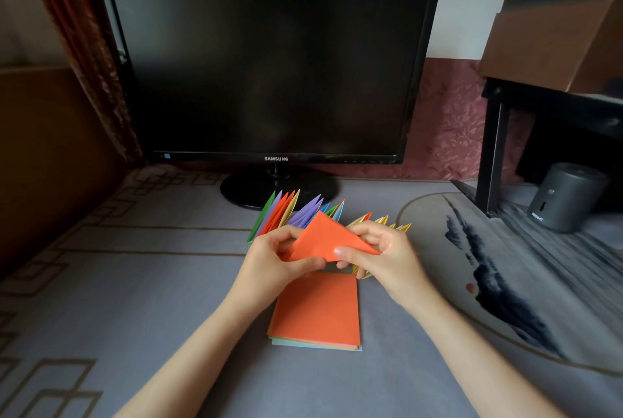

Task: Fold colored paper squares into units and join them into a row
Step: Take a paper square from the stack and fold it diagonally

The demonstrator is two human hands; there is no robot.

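Orange paper (pixel 325 239) sits pinched between left hand (pixel 276 257) and right hand (pixel 381 254).

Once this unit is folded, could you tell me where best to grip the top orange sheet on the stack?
Probably pinch the top orange sheet at its near right corner, coming from the right. It lies flat on the stack, so only an edge lifts; its far edge sits below the left hand and right hand, while the near corner is free.
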